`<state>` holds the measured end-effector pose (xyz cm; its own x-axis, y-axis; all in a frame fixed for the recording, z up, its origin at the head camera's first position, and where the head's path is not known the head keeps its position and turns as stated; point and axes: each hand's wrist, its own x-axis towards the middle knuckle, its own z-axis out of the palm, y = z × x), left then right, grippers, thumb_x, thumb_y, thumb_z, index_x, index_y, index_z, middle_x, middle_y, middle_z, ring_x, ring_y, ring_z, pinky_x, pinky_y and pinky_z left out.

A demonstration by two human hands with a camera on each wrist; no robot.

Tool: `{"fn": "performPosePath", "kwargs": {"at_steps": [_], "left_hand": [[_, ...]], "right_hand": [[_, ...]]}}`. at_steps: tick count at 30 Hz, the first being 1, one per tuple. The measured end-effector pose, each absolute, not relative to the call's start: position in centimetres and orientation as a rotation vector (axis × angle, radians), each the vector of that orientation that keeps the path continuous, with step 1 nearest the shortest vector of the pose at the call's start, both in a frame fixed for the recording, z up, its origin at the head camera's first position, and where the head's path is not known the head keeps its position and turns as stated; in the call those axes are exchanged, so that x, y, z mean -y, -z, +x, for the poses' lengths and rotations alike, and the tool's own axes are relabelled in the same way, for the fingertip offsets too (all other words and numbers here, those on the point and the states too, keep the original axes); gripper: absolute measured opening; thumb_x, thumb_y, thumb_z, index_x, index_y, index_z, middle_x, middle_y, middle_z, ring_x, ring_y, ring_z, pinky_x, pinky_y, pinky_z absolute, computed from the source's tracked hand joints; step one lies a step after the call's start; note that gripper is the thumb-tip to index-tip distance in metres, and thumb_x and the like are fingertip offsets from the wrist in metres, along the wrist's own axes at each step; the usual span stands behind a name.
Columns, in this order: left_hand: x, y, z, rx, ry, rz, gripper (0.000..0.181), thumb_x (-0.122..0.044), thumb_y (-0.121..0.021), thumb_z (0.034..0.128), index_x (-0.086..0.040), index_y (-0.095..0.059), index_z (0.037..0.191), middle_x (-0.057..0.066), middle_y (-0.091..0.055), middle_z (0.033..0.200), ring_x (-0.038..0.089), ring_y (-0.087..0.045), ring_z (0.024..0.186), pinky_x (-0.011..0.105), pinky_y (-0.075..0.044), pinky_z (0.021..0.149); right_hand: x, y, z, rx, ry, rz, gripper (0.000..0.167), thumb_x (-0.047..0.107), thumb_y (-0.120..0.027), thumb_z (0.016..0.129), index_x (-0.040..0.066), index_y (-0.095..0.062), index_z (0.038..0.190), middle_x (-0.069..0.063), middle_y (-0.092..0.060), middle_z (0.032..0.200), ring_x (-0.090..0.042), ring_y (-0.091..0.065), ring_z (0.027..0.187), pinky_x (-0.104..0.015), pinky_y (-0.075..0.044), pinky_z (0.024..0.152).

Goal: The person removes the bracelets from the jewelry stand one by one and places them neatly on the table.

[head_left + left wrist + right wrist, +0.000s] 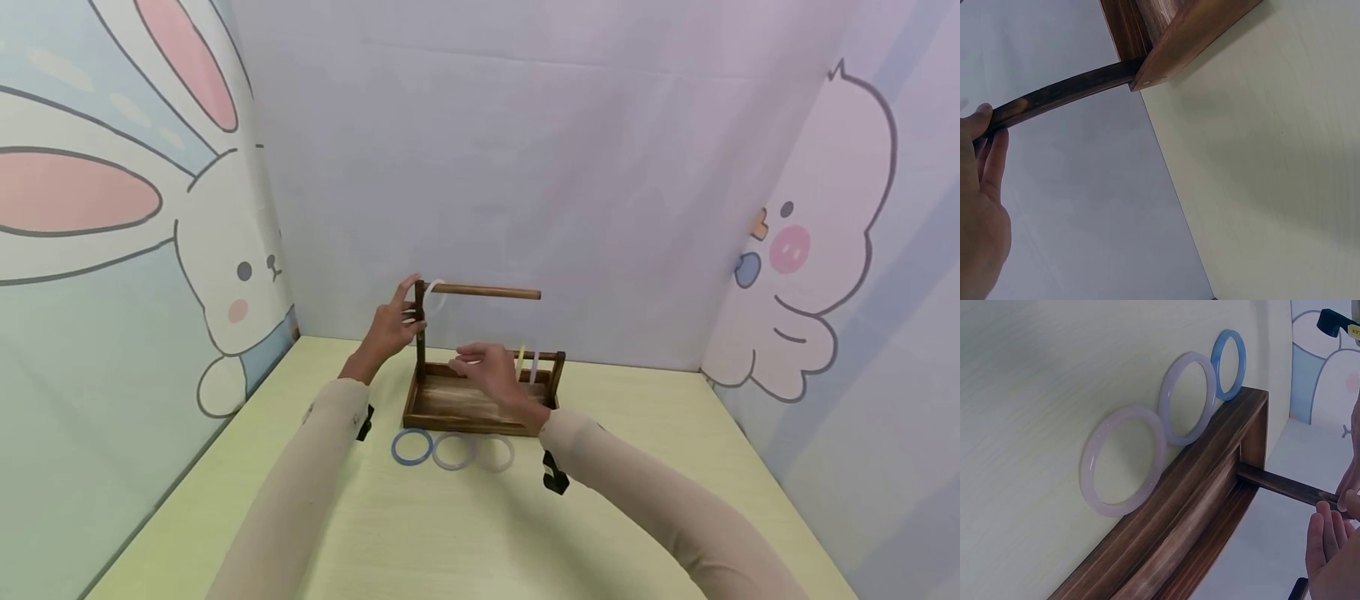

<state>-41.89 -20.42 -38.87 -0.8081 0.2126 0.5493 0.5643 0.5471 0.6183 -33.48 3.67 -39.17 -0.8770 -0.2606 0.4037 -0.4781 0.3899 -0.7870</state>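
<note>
At the far part of the yellow table (420, 533), a dark wooden tray (465, 424) stands with its long side facing the person. From the tray's back-left corner rises a post (1063, 92), and from the post's top a bar (487, 291) runs out toward 3 o'clock. A white ring (428, 293) hangs on the bar just beside the post, at 11 o'clock from the middle of the tray.

The left hand (388, 329), at 10 o'clock from the tray's middle, grips the upper post, thumb on one side and fingers on the other. At 4 o'clock from it, the right hand (491, 371) hovers over the tray, its fingers loose and pointing toward 9 o'clock, with nothing visible in them.

Along the tray's near side, three rings lie flat on the table in a row: a blue ring (1242, 362) at 8 o'clock, a lilac ring (1165, 397) at 7 and a pale pink ring (1087, 465) between 5 and 6. At 2 o'clock, by a low rail (546, 356), a slim yellow piece (520, 364) and a slim purple piece (534, 367) stand nearly upright; their full shape cannot be made out.
</note>
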Motion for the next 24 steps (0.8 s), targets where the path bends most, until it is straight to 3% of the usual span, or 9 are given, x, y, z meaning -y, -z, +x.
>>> {"fn": "performPosePath", "kwargs": {"at_steps": [5, 12, 24], "left_hand": [[20.5, 38.9, -42.0, 2.39, 1.158, -0.606, 0.096, 0.003, -0.076, 0.0927, -0.028, -0.021, 0.165, 0.029, -0.066, 0.13, 0.04, -0.068, 0.118, 0.047, -0.06, 0.095], [20.4, 38.8, -42.1, 2.401, 1.143, -0.585, 0.086, 0.0, -0.077, 0.0931, -0.015, -0.029, 0.162, 0.029, -0.066, 0.131, 0.039, -0.069, 0.118, 0.048, -0.06, 0.095], [20.3, 38.8, -42.2, 2.399, 1.127, -0.566, 0.083, 0.0, -0.077, 0.0932, -0.013, -0.031, 0.161, 0.028, -0.067, 0.129, 0.039, -0.07, 0.116, 0.048, -0.061, 0.093]], "right_hand": [[-2.9, 38.8, -34.4, 2.415, -1.416, 0.657, 0.026, 0.014, -0.08, 0.094, 0.002, -0.078, 0.116, -0.013, -0.079, 0.102, -0.023, -0.078, 0.082, -0.033, -0.065, 0.069], [-1.9, 38.2, -35.8, 2.374, -1.389, 0.639, 0.026, 0.017, -0.082, 0.093, 0.003, -0.079, 0.115, -0.011, -0.079, 0.103, -0.023, -0.078, 0.093, -0.036, -0.065, 0.079], [-0.7, 37.1, -38.3, 2.301, -1.401, 0.63, 0.03, 0.019, -0.082, 0.093, 0.005, -0.078, 0.118, -0.011, -0.079, 0.106, -0.022, -0.077, 0.096, -0.035, -0.064, 0.084]]}}
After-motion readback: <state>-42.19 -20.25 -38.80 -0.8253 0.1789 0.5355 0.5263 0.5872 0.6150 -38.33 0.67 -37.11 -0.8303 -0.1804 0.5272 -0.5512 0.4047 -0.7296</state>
